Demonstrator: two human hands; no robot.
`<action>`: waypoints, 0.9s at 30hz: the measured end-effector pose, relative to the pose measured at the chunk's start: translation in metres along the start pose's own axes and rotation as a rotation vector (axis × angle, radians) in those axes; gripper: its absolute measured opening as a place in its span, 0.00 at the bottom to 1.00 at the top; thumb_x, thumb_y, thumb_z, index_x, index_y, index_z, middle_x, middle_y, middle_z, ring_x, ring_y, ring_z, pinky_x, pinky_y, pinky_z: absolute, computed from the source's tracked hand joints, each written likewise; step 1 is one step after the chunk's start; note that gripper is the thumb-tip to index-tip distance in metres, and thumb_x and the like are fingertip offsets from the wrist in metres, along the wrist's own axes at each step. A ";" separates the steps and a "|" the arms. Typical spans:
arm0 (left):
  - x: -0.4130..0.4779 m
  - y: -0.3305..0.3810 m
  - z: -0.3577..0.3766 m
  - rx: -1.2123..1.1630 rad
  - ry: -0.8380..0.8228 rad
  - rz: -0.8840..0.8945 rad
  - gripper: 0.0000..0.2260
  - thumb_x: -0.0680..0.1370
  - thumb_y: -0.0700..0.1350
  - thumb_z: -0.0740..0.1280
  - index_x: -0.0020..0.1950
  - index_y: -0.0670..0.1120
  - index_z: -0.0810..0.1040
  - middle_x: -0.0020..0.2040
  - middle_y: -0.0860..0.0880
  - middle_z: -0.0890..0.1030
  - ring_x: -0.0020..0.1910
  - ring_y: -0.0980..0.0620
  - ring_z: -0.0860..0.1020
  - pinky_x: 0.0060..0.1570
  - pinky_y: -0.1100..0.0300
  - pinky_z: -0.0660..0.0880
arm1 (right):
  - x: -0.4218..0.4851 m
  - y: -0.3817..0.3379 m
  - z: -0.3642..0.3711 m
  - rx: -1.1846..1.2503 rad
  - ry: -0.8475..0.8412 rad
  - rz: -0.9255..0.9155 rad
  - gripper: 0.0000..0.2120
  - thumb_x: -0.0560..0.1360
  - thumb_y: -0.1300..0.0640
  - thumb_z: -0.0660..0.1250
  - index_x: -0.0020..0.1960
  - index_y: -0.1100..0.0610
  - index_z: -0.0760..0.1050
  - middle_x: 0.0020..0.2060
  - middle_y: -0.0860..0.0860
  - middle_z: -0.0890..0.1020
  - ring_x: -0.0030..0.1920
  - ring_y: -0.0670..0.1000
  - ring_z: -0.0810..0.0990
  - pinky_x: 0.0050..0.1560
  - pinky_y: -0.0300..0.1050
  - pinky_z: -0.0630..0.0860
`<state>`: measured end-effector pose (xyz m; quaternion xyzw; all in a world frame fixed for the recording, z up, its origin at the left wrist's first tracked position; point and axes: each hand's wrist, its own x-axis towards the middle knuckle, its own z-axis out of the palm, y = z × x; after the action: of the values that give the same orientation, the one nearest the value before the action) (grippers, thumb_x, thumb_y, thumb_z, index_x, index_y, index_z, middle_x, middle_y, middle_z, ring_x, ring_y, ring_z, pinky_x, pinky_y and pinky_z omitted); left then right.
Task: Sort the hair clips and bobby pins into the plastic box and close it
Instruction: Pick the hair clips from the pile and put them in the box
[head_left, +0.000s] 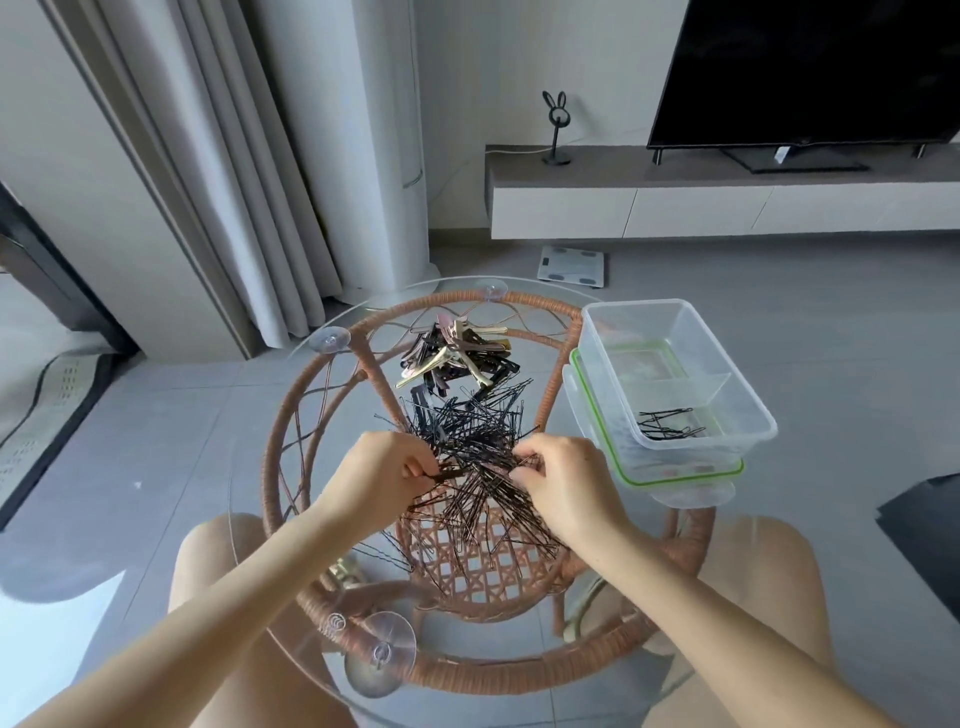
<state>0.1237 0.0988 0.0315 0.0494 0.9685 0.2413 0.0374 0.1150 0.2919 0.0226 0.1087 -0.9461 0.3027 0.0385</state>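
Observation:
A large heap of black bobby pins lies on the round glass tabletop. Behind it sits a pile of hair clips in black, brown and cream. My left hand pinches a small bundle of bobby pins at the heap's left side. On the heap's right side, my right hand has its fingers closed on more pins. The clear plastic box stands at the right on its green-rimmed lid. A few bobby pins lie in its near compartment.
The glass top rests on a rattan frame with suction cups. My bare knees are under the table. On the floor behind are a white scale, curtains, a TV bench and a television.

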 end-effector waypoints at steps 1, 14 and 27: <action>0.001 0.001 -0.003 -0.013 0.016 0.006 0.06 0.73 0.39 0.70 0.49 0.45 0.83 0.45 0.49 0.84 0.37 0.60 0.76 0.37 0.79 0.70 | 0.001 0.000 -0.004 0.004 0.010 0.005 0.13 0.72 0.59 0.70 0.56 0.59 0.79 0.47 0.57 0.84 0.42 0.52 0.81 0.52 0.41 0.77; 0.016 0.022 -0.047 -0.087 0.130 0.025 0.05 0.70 0.38 0.72 0.44 0.45 0.84 0.37 0.52 0.81 0.33 0.68 0.74 0.29 0.79 0.69 | 0.017 0.013 -0.083 0.054 0.181 -0.052 0.12 0.68 0.61 0.73 0.51 0.58 0.81 0.39 0.48 0.83 0.33 0.34 0.73 0.36 0.21 0.68; 0.038 0.073 -0.049 -0.129 0.142 0.122 0.05 0.70 0.37 0.71 0.44 0.45 0.83 0.35 0.53 0.79 0.30 0.66 0.73 0.29 0.79 0.70 | 0.032 0.111 -0.120 -0.135 -0.112 0.054 0.08 0.69 0.63 0.71 0.47 0.55 0.82 0.38 0.48 0.82 0.37 0.45 0.76 0.43 0.39 0.68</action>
<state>0.0871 0.1443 0.1067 0.0885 0.9463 0.3080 -0.0429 0.0594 0.4438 0.0627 0.0969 -0.9676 0.2328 -0.0154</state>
